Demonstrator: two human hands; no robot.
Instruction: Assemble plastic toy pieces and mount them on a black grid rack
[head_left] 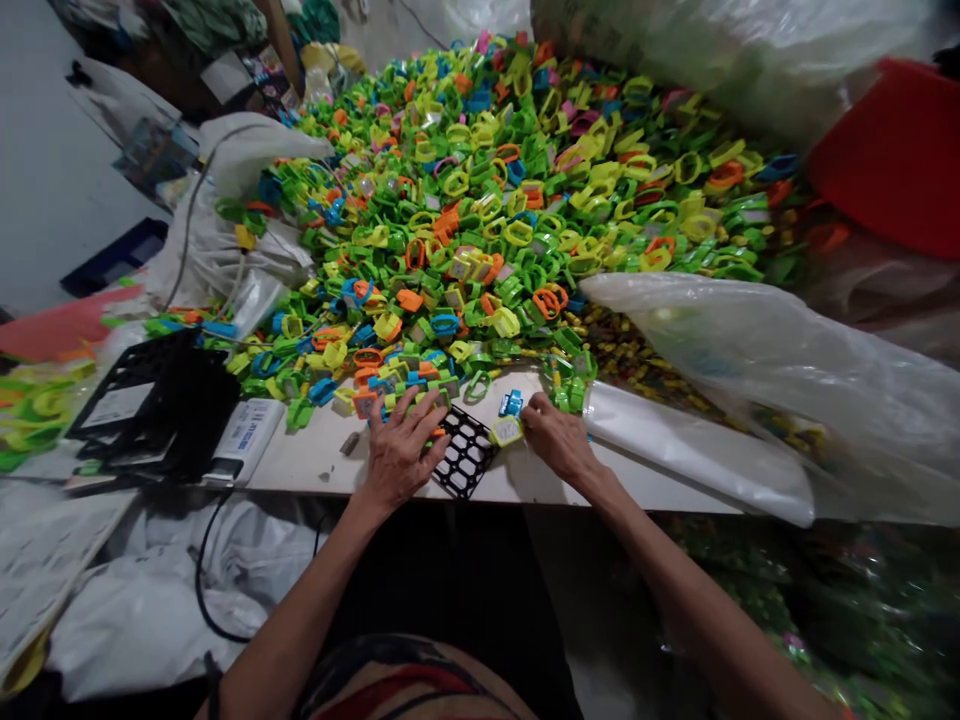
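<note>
Left hand (403,445) spreads loosely by the black tray (463,460) on the tabletop (536,488); right hand (556,435) seems to pinch a yellow toy (506,431) at its corner. I judge single-toy handling underway, calling for careful alignment.

Bare forearms (315,590), red-patterned top (409,683)

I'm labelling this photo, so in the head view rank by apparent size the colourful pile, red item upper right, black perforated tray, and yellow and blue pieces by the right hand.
1. Colourful pile
2. Red item
3. Black perforated tray, partly covered
4. Yellow piece and blue piece: too alike to rank
</note>
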